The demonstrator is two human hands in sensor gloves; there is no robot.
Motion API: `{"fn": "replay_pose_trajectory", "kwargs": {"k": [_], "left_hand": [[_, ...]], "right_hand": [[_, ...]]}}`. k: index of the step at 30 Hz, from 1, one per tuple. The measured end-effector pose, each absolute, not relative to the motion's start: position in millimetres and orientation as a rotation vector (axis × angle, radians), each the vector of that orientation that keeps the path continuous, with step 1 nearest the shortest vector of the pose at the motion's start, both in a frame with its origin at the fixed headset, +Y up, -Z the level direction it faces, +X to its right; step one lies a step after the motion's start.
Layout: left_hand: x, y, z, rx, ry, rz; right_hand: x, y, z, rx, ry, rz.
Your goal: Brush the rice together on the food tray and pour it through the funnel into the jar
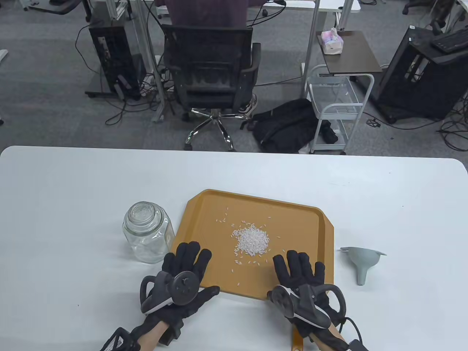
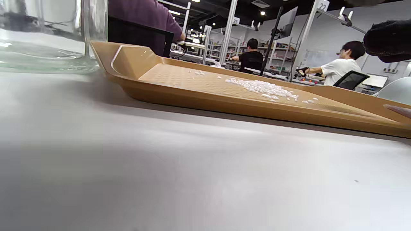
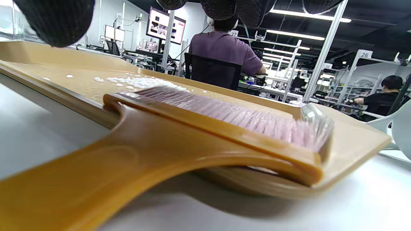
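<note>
Table view: the tray is lying with rice heaped at its middle, jar left of it, funnel right of it; left hand and right hand are lying spread flat on its near edge; right wrist view: a brush is lying on the tray's near rim, unheld

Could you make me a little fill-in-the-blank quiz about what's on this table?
1. The rice lies in a small heap on the ____ tray.
2. The glass jar stands to the ____ of the tray in the table view.
3. The grey ____ lies on its side on the table, right of the tray.

Missing words: orange; left; funnel
</note>
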State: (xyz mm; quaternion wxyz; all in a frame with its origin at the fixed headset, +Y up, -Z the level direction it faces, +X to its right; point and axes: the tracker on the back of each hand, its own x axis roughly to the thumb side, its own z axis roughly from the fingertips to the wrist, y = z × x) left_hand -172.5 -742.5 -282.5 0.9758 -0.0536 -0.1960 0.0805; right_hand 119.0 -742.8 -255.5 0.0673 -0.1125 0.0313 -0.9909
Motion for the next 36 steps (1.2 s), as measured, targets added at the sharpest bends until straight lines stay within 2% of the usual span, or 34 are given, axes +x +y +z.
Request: {"fn": "replay_pose_trajectory", "kwargs": {"k": [10,24,28,36], "left_hand": [[-171,-745,-284,-0.155,-0.394,0.168],[-170,-748,-288,-0.151,-0.408,0.183],[-172,-739,-287,-0.044,-0.436,0.261],[-188,-681,-272,0.203,-0.475,0.436]], "right_hand": [[117,-743,-255,-0.352,0.095,-2.983],[117,-746,-255,-0.345,0.074,-3.007],[118,-746,-256,-0.341,0.074,-3.019],[120,-747,-256,-0.337,0.079,-3.029]]}}
